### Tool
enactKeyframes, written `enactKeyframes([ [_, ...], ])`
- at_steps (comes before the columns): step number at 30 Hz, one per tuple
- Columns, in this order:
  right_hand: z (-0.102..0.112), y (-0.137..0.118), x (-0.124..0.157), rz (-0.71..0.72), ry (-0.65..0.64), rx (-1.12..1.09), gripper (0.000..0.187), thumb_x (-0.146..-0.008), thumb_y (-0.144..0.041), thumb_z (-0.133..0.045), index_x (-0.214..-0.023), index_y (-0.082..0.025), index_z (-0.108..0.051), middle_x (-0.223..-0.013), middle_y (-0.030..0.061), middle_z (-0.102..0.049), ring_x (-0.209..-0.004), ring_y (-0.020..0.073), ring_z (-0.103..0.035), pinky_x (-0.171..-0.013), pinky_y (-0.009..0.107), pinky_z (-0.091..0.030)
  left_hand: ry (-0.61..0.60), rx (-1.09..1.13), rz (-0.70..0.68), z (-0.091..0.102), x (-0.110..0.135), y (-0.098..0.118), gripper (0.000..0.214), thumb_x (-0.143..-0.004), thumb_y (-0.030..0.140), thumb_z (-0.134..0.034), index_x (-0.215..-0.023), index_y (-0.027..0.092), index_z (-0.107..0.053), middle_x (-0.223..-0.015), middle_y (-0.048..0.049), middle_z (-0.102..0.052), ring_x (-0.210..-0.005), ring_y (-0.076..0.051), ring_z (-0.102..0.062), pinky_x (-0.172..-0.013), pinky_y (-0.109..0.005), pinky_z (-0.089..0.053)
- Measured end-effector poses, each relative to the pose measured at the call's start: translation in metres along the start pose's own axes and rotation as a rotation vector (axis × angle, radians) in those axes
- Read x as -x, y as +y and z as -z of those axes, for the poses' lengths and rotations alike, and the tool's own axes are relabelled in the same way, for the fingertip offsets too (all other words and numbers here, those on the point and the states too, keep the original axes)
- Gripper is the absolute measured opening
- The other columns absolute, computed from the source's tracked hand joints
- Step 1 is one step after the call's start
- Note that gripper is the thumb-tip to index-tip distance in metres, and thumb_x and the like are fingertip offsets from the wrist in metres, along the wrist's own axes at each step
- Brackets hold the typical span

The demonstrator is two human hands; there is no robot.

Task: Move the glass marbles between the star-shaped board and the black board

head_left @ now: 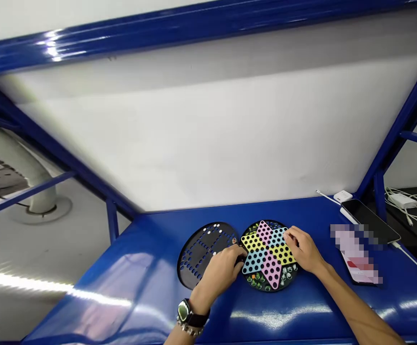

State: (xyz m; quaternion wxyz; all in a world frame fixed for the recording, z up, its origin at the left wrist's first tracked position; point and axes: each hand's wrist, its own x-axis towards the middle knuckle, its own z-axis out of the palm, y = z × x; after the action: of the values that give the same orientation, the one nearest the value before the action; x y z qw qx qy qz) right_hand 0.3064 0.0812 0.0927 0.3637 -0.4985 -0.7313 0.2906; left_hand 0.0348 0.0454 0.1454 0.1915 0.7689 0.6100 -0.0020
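A round Chinese-checkers board (268, 256) with a star of yellow, pink and blue perforated points lies on the blue table (151, 273). Small glass marbles (286, 274) sit in its dark rim. My left hand (220, 272), with a wristwatch, rests at the board's left edge, fingers curled; what they pinch is hidden. My right hand (305, 249) lies on the board's right side, fingers bent against the star's upper right point. A dark round perforated lid (202, 249) lies flat just left of the board, partly under my left hand.
Two phones (369, 219) lie at the table's right end, with a white charger (342, 196) and cable behind them. More white cables (415, 203) lie on a dark surface beyond the blue post (395, 148). A white wall panel rises behind the table.
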Motion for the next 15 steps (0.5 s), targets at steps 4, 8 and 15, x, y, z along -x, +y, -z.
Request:
enactKeyframes([
  [4, 0.0, 0.001, -0.001, 0.005, -0.005, -0.004, 0.037, -0.104, -0.045, -0.04, -0.08, -0.023, -0.057, -0.078, 0.0009, -0.058, -0.066, 0.0169, -0.052, -0.065, 0.031, -0.042, -0.025, -0.151, 0.05, 0.007, -0.011, 0.013, 0.023, -0.085, 0.014, -0.054, -0.097, 0.027, -0.07, -0.104, -0.0008, -0.075, -0.094, -0.021, -0.071, -0.075, -0.028, -0.049],
  [8, 0.0, 0.003, -0.001, 0.005, 0.006, -0.006, 0.037, -0.104, -0.045, -0.04, -0.081, -0.023, -0.058, -0.079, 0.0014, -0.059, -0.066, 0.0171, -0.053, -0.066, 0.031, -0.043, 0.058, -0.184, 0.117, 0.004, -0.02, 0.012, 0.022, -0.093, 0.021, -0.05, -0.109, 0.022, -0.065, -0.111, -0.0063, -0.071, -0.095, -0.022, -0.07, -0.076, -0.029, -0.05],
  [15, -0.001, 0.004, -0.001, 0.02, -0.008, -0.006, 0.037, -0.104, -0.045, -0.039, -0.08, -0.023, -0.057, -0.078, 0.0015, -0.059, -0.066, 0.017, -0.053, -0.065, 0.031, -0.042, 0.08, -0.224, 0.19, -0.009, -0.028, 0.007, 0.022, -0.093, 0.02, -0.051, -0.111, 0.016, -0.064, -0.109, -0.0103, -0.068, -0.093, -0.024, -0.071, -0.073, -0.031, -0.052],
])
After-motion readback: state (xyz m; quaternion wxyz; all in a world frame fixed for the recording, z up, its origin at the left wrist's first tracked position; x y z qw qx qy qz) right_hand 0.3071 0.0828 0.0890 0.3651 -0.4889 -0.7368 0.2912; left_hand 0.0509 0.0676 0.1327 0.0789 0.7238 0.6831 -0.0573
